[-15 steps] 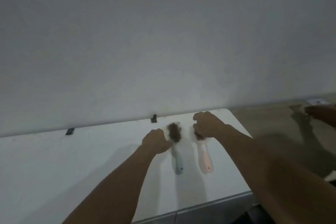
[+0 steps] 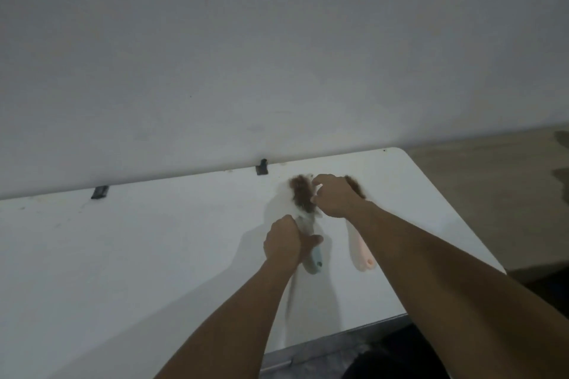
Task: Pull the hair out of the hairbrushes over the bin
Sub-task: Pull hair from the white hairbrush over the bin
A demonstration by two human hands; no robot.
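Hands split the work: your left hand [image 2: 284, 241] grips the blue hairbrush [image 2: 311, 260] steady on the desk [image 2: 154, 255]; your right hand [image 2: 334, 195] seemingly pinches its hair [image 2: 301, 194].

A single head-worn wide-angle camera looked forward and down from close above a white table [image 2: 129, 255] set against a pale wall [image 2: 277, 55].

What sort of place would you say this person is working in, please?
Probably a plain indoor workroom, though it is hard to be sure: a white table stands against a bare white wall, with tan floor to the right. Two hairbrushes lie on the table, a blue hairbrush and a pink hairbrush.
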